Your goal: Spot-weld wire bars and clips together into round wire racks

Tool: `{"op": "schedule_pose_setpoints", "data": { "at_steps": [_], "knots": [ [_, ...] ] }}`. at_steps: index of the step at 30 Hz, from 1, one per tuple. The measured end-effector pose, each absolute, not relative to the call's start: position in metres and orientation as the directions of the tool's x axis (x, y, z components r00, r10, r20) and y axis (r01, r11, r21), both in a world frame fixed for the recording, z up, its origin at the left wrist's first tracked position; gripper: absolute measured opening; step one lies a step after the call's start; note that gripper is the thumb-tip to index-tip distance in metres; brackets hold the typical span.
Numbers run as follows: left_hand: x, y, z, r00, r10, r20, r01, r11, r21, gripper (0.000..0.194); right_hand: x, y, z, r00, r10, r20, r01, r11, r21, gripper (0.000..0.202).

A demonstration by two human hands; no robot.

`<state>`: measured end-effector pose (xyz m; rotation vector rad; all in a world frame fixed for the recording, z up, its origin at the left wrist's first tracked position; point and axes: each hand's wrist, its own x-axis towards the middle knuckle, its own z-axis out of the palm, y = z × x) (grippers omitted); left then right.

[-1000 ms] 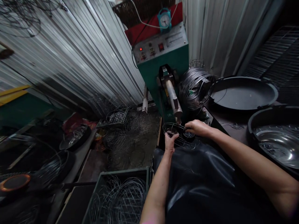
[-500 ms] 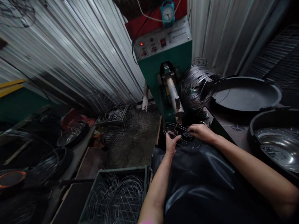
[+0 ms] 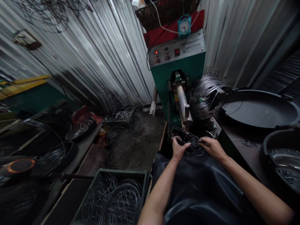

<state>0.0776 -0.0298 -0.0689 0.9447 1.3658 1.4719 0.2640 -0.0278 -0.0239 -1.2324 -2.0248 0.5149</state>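
Note:
My left hand point(image 3: 180, 149) pinches the left side of a round wire frame point(image 3: 193, 142), thumb pointing right. On the other side, the closed fingertips of my right hand point(image 3: 212, 147) meet the frame's right edge; whether a smaller wire piece is also between them is too small to tell. The frame is tilted just under the tip of a metal electrode arm point(image 3: 183, 100), which juts out from a green welding machine point(image 3: 161, 75). Contact between tip and wire cannot be made out. A black apron point(image 3: 197, 187) covers my lap below both hands.
A wire bundle point(image 3: 206, 97) stands right of the arm. Farther right are a wide black pan point(image 3: 260, 109) and a deeper bowl point(image 3: 269, 150) with small metal pieces. At lower left, a green crate point(image 3: 120, 172) holds wire rings. More wire frames point(image 3: 119, 134) lie on the floor.
The view has shifted, so the machine and both hands appear farther right and lower. Both hands still grip the wire frame under the electrode arm.

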Motion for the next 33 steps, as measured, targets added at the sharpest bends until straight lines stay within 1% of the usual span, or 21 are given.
{"op": "schedule_pose_setpoints", "data": {
  "at_steps": [3, 5, 10, 17, 20, 25, 29, 31, 33],
  "knots": [
    [0.078, -0.026, -0.070, -0.294, 0.956, 0.012, -0.028, -0.021, 0.999, 0.056, 0.265, -0.023, -0.024, -0.310, 0.872, 0.378, 0.644, 0.486, -0.591, 0.019],
    [0.079, -0.025, -0.071, -0.296, 0.955, 0.006, -0.014, -0.010, 1.000, 0.055, 0.266, -0.020, -0.021, -0.330, 0.854, 0.403, 0.657, 0.514, -0.552, 0.021],
    [0.081, -0.029, -0.068, -0.285, 0.958, -0.033, -0.047, 0.020, 0.999, 0.053, 0.269, -0.019, -0.013, -0.403, 0.806, 0.435, 0.643, 0.587, -0.492, 0.021],
    [0.085, -0.031, -0.066, -0.290, 0.956, -0.036, -0.079, 0.013, 0.997, 0.052, 0.271, -0.017, -0.011, -0.399, 0.786, 0.472, 0.656, 0.604, -0.452, 0.022],
    [0.085, -0.031, -0.065, -0.303, 0.953, -0.024, -0.067, 0.004, 0.998, 0.053, 0.271, -0.016, -0.011, -0.402, 0.784, 0.473, 0.654, 0.607, -0.451, 0.022],
    [0.085, -0.034, -0.060, -0.293, 0.956, 0.023, -0.034, -0.034, 0.999, 0.053, 0.273, -0.014, -0.015, -0.402, 0.781, 0.478, 0.612, 0.617, -0.495, 0.024],
    [0.083, -0.040, -0.060, -0.374, 0.926, 0.045, 0.063, -0.024, 0.998, 0.052, 0.273, -0.013, -0.020, -0.411, 0.771, 0.487, 0.611, 0.629, -0.480, 0.025],
    [0.083, -0.041, -0.062, -0.399, 0.916, 0.046, 0.035, -0.036, 0.999, 0.052, 0.270, -0.014, -0.020, -0.421, 0.762, 0.491, 0.597, 0.641, -0.483, 0.026],
    [0.082, -0.040, -0.065, -0.404, 0.915, 0.011, -0.097, -0.055, 0.994, 0.051, 0.267, -0.017, -0.018, -0.408, 0.755, 0.513, 0.584, 0.648, -0.489, 0.024]
  ]
}}
